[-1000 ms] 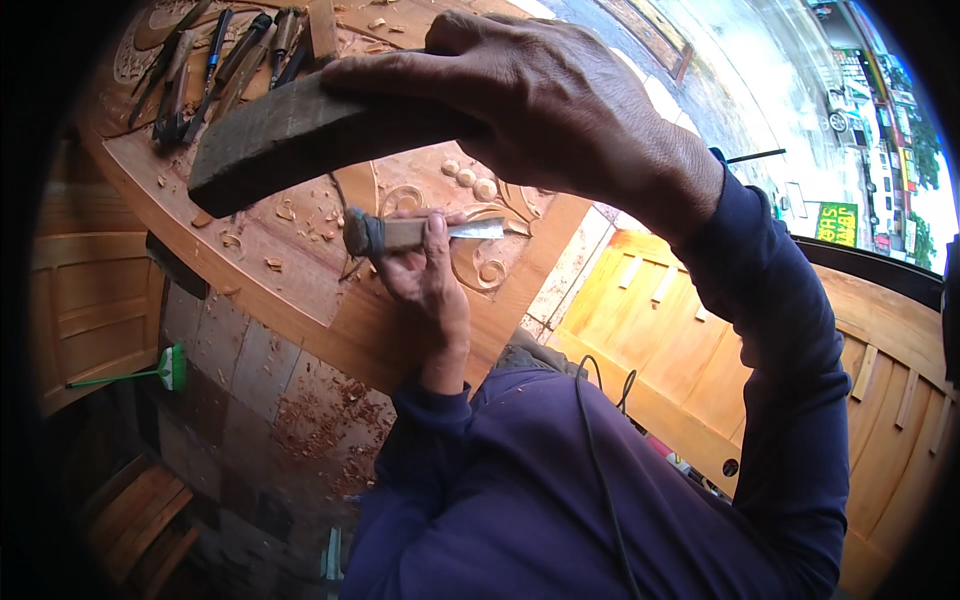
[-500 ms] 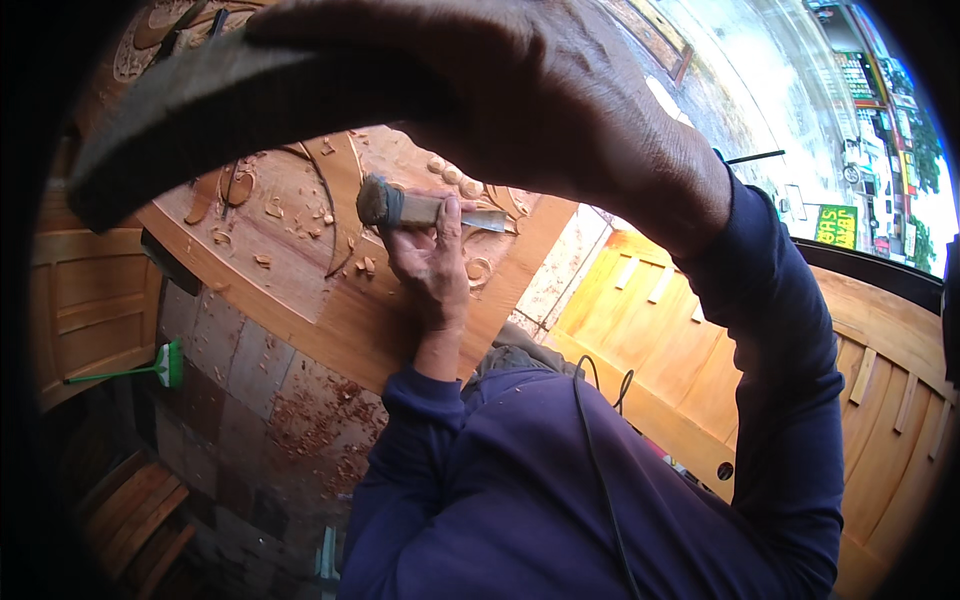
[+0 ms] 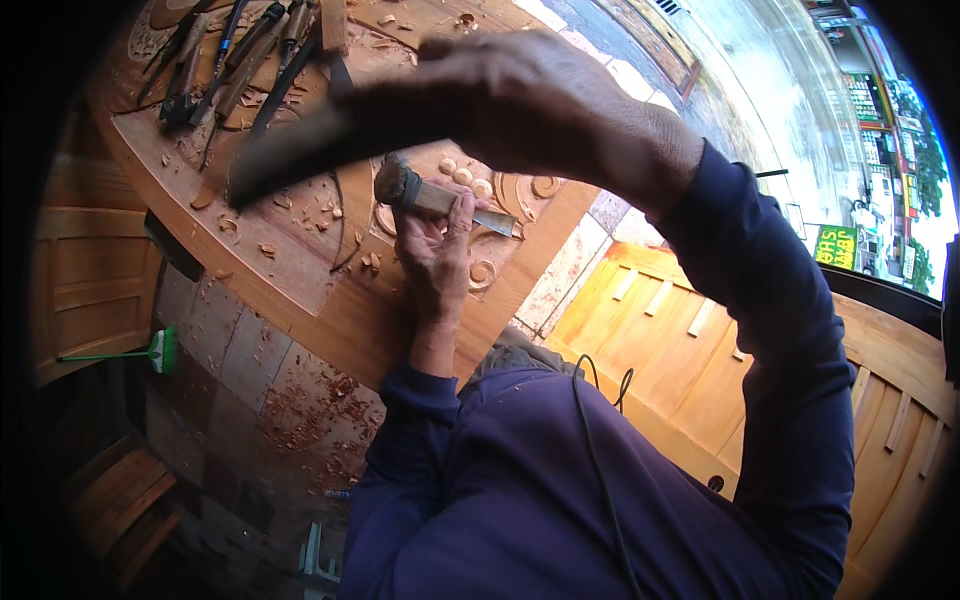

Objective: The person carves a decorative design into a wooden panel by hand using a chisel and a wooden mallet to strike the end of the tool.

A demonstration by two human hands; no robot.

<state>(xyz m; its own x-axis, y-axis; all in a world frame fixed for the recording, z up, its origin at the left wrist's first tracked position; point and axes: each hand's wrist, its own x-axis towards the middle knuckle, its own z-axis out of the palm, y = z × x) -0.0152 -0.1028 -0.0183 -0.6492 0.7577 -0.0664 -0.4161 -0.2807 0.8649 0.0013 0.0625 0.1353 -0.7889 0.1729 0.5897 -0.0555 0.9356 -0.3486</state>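
My left hand (image 3: 436, 252) grips a wood-handled chisel (image 3: 430, 198), its steel blade resting on the carved scrolls of a large wooden panel (image 3: 310, 270). Raised above it, my right hand (image 3: 545, 105) holds a dark wooden mallet (image 3: 300, 150), blurred with motion, with its head just left of the chisel's butt end. Wood chips lie scattered on the panel around the chisel. Both arms wear dark blue sleeves.
Several more chisels (image 3: 235, 65) lie in a row at the panel's far end. Shavings cover the tiled floor (image 3: 300, 400) below. A green brush (image 3: 155, 350) lies at the left. Orange wooden door panels (image 3: 680, 340) lean at the right, with a black cord (image 3: 600, 440) over my chest.
The mallet swung up high and has come back down toward the chisel's butt. My left hand and the chisel have stayed at the same spot on the carving.
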